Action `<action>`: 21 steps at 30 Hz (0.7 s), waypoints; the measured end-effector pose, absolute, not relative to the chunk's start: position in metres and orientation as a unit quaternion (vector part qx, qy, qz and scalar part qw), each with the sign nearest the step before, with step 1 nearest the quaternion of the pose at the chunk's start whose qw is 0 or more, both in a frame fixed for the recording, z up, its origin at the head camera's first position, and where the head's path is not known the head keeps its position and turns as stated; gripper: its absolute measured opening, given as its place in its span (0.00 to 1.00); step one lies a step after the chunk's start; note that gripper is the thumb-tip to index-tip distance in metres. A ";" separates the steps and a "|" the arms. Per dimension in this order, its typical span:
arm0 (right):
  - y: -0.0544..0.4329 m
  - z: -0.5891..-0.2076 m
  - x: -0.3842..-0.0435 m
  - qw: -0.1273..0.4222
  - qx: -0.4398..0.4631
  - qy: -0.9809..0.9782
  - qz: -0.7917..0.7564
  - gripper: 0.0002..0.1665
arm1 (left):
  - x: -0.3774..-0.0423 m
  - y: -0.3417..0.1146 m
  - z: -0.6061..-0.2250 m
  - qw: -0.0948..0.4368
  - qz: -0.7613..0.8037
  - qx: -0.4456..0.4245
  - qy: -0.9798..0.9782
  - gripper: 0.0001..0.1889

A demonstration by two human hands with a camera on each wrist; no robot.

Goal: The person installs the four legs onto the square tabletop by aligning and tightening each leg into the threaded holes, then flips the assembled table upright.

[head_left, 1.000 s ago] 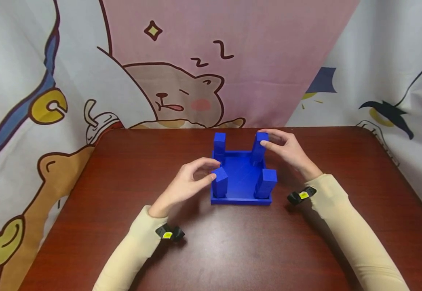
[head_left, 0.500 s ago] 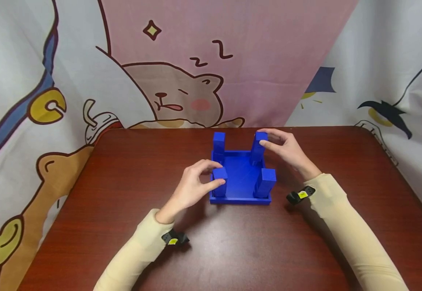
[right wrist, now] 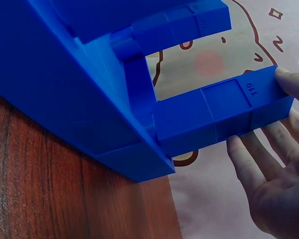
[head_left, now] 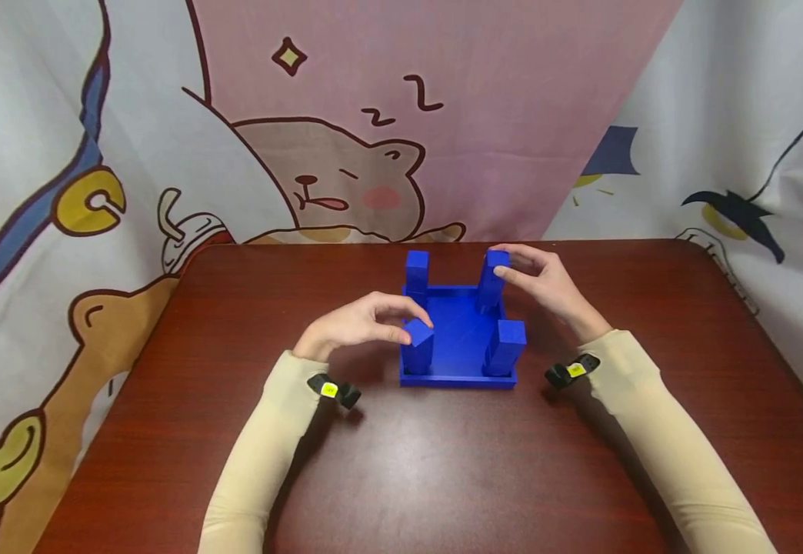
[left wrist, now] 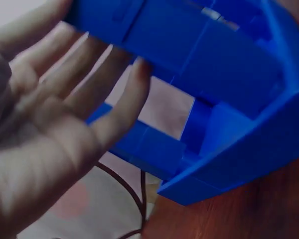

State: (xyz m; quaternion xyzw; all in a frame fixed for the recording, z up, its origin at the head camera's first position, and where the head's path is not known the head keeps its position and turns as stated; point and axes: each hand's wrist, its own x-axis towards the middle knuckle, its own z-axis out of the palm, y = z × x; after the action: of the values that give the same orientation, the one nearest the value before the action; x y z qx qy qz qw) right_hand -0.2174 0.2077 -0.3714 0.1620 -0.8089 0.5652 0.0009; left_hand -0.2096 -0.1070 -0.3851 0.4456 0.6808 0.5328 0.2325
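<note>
A blue square tray-like base point(head_left: 457, 382) lies on the table with a square blue post upright at each corner. My left hand point(head_left: 363, 317) holds the top of the near left post point(head_left: 418, 358) between thumb and fingers; that post's top is turned at an angle to the base. At the back, my right hand point(head_left: 555, 286) pinches the top of the far right post point(head_left: 490, 296), which is marked 119 in the right wrist view. The far left post point(head_left: 417, 269) and the near right post point(head_left: 510, 335) stand untouched.
The base sits on a dark reddish-brown wooden table point(head_left: 415, 477), toward its back edge. Behind and beside the table hangs a cloth point(head_left: 512, 115) printed with cartoon animals. Black bands point(head_left: 334, 391) with yellow labels are worn on both wrists.
My left hand has swung its wrist up and away, its fingers now further over the near left post, whose top has gone from square to angled. The right hand stays put.
</note>
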 end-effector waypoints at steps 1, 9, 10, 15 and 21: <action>0.208 -0.371 -0.217 0.000 0.163 -0.809 0.564 0.23 | -0.214 -0.107 -0.386 0.244 0.528 0.455 0.674 0.13; 0.208 -0.371 -0.218 -0.002 0.169 -0.810 0.561 0.24 | -0.229 -0.107 -0.384 0.306 0.518 0.478 0.639 0.14; 0.207 -0.371 -0.218 -0.003 0.170 -0.809 0.563 0.24 | -0.227 -0.108 -0.383 0.306 0.520 0.476 0.640 0.14; 0.209 -0.372 -0.217 0.001 0.173 -0.803 0.570 0.23 | -0.212 -0.111 -0.376 0.277 0.529 0.455 0.660 0.20; 0.214 -0.382 -0.225 0.001 0.179 -0.798 0.576 0.23 | -0.176 -0.106 -0.363 0.157 0.543 0.328 0.757 0.19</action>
State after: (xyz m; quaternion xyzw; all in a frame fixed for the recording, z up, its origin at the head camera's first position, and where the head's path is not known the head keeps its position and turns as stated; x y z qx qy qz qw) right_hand -0.2249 0.2138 -0.3820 0.1788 -0.7980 0.5755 0.0012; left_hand -0.1760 -0.1056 -0.3625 0.3283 0.7565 0.5433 0.1575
